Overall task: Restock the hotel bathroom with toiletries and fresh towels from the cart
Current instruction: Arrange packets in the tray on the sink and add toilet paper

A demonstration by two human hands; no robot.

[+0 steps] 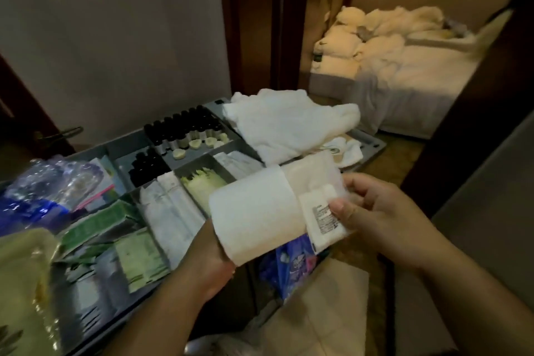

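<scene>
The white roll (254, 211) is at the middle of the view, over the near edge of the cart tray (371, 143). Your left hand (213, 260) carries it from below. Its fingers are hidden under the roll, so I cannot tell how they lie.

At 3 o'clock from the roll, your right hand (384, 211) pinches a small packet (320, 222) between thumb and fingers. A flat white pouch (312, 179) stands behind the packet.

Lay the packet and pouch flat on the roll and pin them with a thumb, so one hand is free for towels. Loose sachets will likely slide off.

On the tray:
- **11 o'clock:** a compartment holds dark little bottles (185, 127), with pale soaps (199, 144) just beside them.
- **9 o'clock:** white sachets (170, 208).
- **8 o'clock:** green packets (138, 257).
- **12 o'clock:** folded towels (289, 124).
</scene>
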